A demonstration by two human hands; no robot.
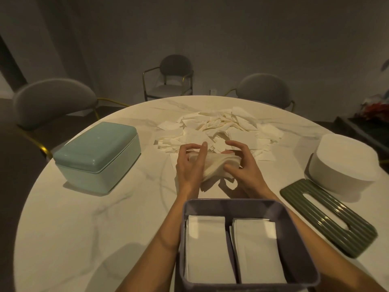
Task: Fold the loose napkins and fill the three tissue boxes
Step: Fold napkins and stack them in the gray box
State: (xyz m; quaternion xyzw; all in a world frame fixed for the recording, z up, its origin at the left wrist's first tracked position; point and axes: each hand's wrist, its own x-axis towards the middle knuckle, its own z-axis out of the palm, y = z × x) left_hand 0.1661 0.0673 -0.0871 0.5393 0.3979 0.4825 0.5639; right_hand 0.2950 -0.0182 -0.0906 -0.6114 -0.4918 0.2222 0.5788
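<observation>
Your left hand (189, 165) and right hand (242, 165) meet above the round white marble desk (84, 218), both gripping one crumpled cream paper napkin (212, 165) between them. Your left fingers (203, 149) curl over its near end, and your right fingers (233, 145) arch over the far end while the thumb presses from below. The napkin's lower edge sags toward the desk; whether it touches the surface is hard to tell, since your hands hide part of it.

Just beyond your hands lies the loose pile of cream napkins (216, 127), spread across the far middle of the desk.

Nearest you sits the open grey rectangular tissue box (294, 224), its near wall cut off by the bottom edge. Inside, two stacks of folded white napkins (207, 249) lie side by side; how deep they go cannot be seen. The box covers parts of both forearms.

To the right lies the dark green ribbed lid with an oval slot (328, 218), flat on the desk, just beside the white round tissue box (345, 163). To the left stands the pale teal rectangular tissue box (96, 157), lid on, contents hidden.
</observation>
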